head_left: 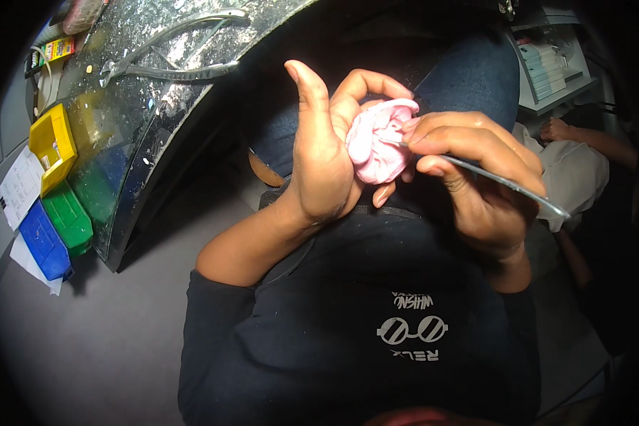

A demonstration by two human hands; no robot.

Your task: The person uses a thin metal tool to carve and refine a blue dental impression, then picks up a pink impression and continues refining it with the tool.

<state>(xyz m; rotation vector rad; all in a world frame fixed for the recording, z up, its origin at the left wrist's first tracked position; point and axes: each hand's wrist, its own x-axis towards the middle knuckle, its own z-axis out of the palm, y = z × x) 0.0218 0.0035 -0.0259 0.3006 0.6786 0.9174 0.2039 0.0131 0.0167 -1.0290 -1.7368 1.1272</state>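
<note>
A soft, folded pink lump (378, 145), rubbery or cloth-like, rests against the palm and fingers of my left hand (319, 153). The left thumb stands up away from it, while the fingers curl behind and around it. My right hand (486, 170) pinches a thin metal hand tool (508, 183) like a pen, its flat end sticking out past the knuckles. The tool's other end meets the folds of the lump, where the right fingertips partly hide it. Both hands are above my lap, close to my dark shirt.
A worn, speckled dark bench (149, 106) lies at the upper left, with metal pliers (184, 71) on it. Yellow (53, 149), green (67, 216) and blue (44, 241) bins hang beside it. At right are a drawer (550, 64) and another person's hand (557, 130).
</note>
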